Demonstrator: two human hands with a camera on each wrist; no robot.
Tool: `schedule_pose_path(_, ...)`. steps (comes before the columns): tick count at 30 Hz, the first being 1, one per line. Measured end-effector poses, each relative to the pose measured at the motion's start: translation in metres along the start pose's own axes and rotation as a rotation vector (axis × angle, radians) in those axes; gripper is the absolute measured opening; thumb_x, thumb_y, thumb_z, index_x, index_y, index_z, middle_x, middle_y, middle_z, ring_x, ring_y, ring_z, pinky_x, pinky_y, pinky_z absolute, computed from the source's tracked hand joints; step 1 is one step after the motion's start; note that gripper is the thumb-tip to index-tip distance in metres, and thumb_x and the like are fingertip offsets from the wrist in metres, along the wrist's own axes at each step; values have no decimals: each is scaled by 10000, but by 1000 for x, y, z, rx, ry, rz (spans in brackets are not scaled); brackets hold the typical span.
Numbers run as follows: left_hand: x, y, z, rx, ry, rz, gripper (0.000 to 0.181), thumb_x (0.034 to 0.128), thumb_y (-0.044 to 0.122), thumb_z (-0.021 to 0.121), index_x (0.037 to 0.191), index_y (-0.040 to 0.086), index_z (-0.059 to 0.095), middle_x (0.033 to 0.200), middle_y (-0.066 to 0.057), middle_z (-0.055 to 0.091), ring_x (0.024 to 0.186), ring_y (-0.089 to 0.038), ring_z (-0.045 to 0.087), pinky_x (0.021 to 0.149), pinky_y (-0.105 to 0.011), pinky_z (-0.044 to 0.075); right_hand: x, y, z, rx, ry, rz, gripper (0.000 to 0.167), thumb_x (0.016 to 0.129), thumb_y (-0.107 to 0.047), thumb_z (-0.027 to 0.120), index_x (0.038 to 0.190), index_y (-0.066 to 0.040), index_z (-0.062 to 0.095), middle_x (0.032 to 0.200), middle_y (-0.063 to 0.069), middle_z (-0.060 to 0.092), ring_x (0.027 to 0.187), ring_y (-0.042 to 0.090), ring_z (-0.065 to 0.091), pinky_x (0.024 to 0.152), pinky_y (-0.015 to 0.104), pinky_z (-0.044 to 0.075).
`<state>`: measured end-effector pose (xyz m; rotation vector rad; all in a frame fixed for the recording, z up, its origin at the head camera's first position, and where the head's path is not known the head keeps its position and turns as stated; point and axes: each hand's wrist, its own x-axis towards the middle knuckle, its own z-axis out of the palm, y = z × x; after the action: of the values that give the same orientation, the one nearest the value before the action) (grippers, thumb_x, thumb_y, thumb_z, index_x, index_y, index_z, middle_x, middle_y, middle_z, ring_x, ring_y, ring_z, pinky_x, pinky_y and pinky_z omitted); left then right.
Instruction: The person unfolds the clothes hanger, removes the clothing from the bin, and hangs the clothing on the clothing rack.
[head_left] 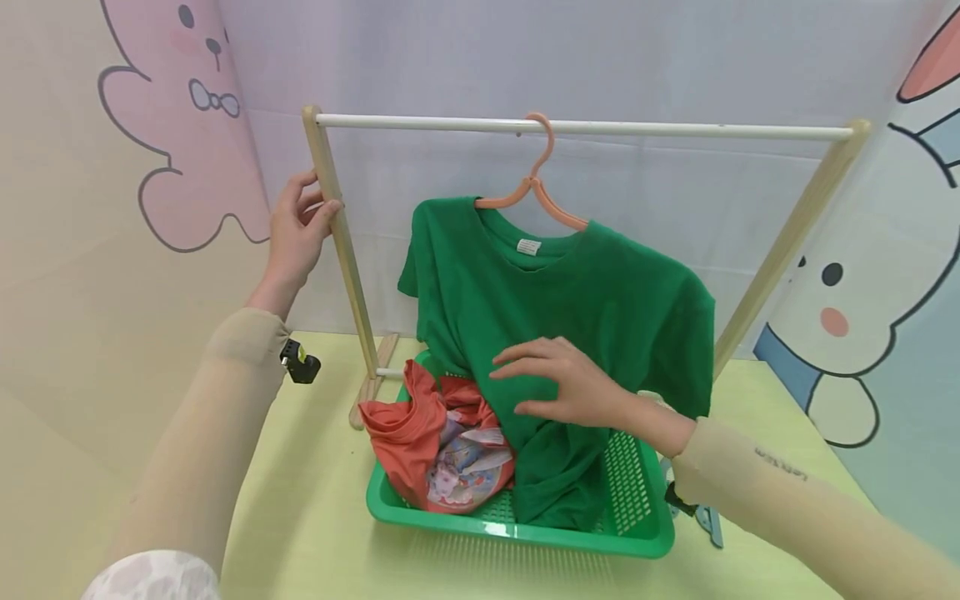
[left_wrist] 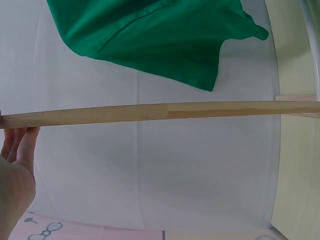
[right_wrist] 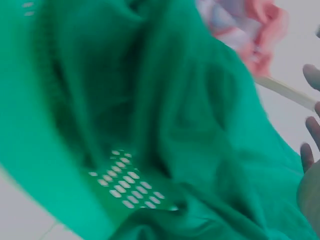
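Observation:
My left hand [head_left: 296, 229] holds the left wooden post [head_left: 341, 237] of a small clothes rack, thumb on the near side and fingertips at its outer edge. A green T-shirt [head_left: 555, 308] hangs from an orange hanger [head_left: 558, 208] hooked over the white rail [head_left: 435, 123]. Its lower part sags into a green basket [head_left: 555, 540]. In front of the shirt is my right hand [head_left: 573, 387], fingers spread and holding nothing; whether it touches the cloth I cannot tell. In the right wrist view, its fingertips [right_wrist: 312, 130] show at the right edge, beside the green cloth.
A red garment with a printed picture [head_left: 420, 442] lies crumpled in the basket's left side. Blue-grey hangers [head_left: 712, 525] lie on the pale yellow table [head_left: 300, 500], partly hidden by my right arm. The rack's right post [head_left: 795, 242] stands behind the shirt's sleeve. Curtains with cartoon animals hang behind.

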<state>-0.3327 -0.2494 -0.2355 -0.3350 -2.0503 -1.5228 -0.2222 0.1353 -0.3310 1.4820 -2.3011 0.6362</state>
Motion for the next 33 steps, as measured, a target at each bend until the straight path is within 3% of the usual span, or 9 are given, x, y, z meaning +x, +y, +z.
schedule_pose_path(5,1,-1,-1,-8,7,0,419,989,210,595,1393,275,501,1289,-59,599,1096,-93,635,947,-304,567,-12,-3,9,26,-296,66,517,784,-267,846,1264,-217,659,1315,-29,627,1184,168,569,961,412,481)
schedule_pose_path(9,2,-2,-1,-17,6,0,425,985,201,600,1393,276,504,1252,-13,602,1084,-80,636,921,-269,570,-15,-2,12,64,-505,107,491,774,-308,852,1229,-241,680,1296,-54,631,1073,122,518,925,321,491)
schedule_pose_path(15,2,-2,1,-39,5,-7,419,981,197,605,1382,282,518,1214,15,613,1065,-70,637,886,-223,566,-14,4,21,-43,-742,105,465,755,-332,862,1186,-315,691,1251,-82,595,1048,97,446,942,288,470)
schedule_pose_path(19,2,-1,3,-49,0,-5,418,979,198,609,1379,279,522,1222,4,616,1059,-64,638,879,-217,565,-13,7,30,-63,-816,101,423,783,-169,833,1162,-303,701,1200,-77,574,1054,108,489,958,281,480)
schedule_pose_path(24,3,-2,4,-53,3,-1,411,976,193,613,1370,275,528,1194,23,620,1046,-57,641,856,-194,563,-8,9,39,-4,-852,144,336,799,40,706,1010,-220,733,995,-62,612,800,51,517,716,185,463)
schedule_pose_path(27,3,-2,4,-52,3,-4,406,977,195,613,1365,278,528,1188,29,620,1047,-59,640,864,-200,564,-6,11,40,7,-862,184,271,815,41,681,930,-200,727,901,-68,641,699,28,490,624,172,425)
schedule_pose_path(30,2,-1,3,-44,-1,-8,406,979,207,609,1369,283,523,1205,19,617,1063,-70,638,898,-234,566,-4,12,38,6,-850,217,233,824,4,687,888,-217,724,856,-87,651,677,16,494,615,174,427)
schedule_pose_path(33,1,0,3,-29,-7,-13,407,985,225,600,1376,298,514,1245,-8,611,1092,-87,632,946,-286,562,-2,15,31,24,-805,188,186,838,-36,696,887,-213,721,857,-69,665,677,14,505,626,170,435)
